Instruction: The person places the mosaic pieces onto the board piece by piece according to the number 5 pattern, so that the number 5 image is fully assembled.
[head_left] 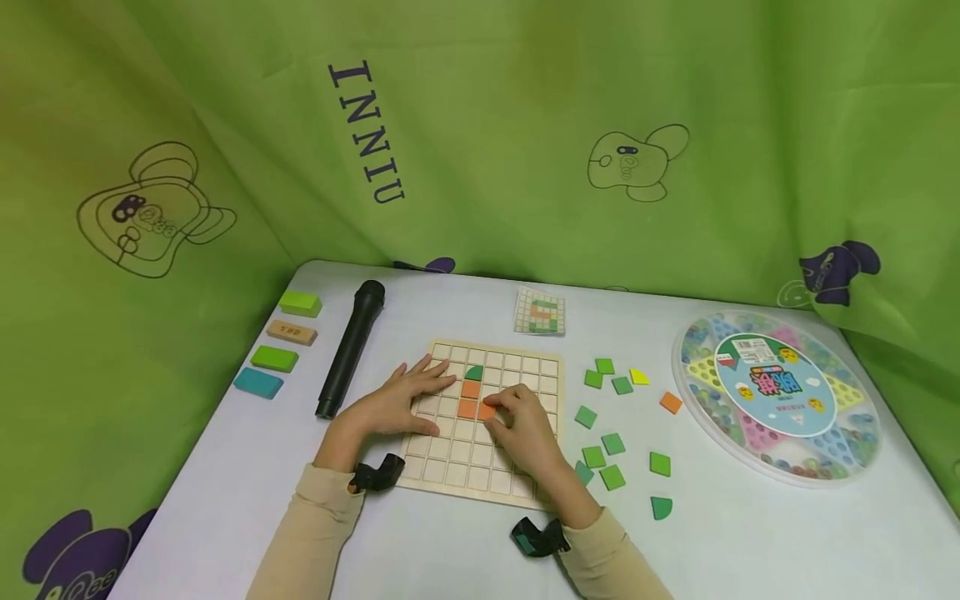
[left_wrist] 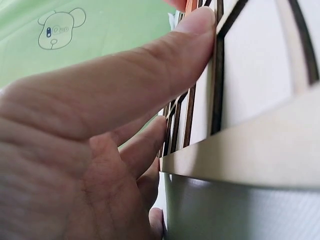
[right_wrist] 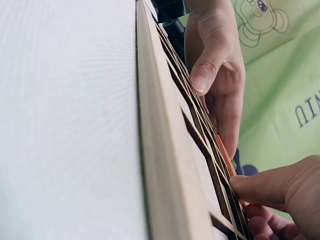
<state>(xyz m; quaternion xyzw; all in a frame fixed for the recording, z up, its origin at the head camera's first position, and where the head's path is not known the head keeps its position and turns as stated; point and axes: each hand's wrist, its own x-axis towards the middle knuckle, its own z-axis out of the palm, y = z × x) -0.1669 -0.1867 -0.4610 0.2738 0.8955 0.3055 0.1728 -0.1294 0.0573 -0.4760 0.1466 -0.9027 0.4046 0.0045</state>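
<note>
A wooden grid board [head_left: 442,462] lies on the white table. Two orange square tiles [head_left: 470,389] sit one above the other in its cells, below a green quarter-round tile [head_left: 475,372]. With thumb and fingers, my right hand [head_left: 528,433] pinches another orange square tile [head_left: 487,410] at the cell to their right. My left hand [head_left: 397,400] rests on the board's left part, fingers spread; its thumb [left_wrist: 195,30] touches the grid in the left wrist view. In the right wrist view, my right thumb [right_wrist: 250,186] is at the orange tile's edge.
Right of the board lie several green tiles [head_left: 612,477], a yellow tile [head_left: 639,377] and an orange tile [head_left: 671,403]. A pattern card [head_left: 540,312] is behind it. A round marble-game box [head_left: 776,398] stands far right. Left are a black microphone [head_left: 351,350] and several blocks [head_left: 274,359].
</note>
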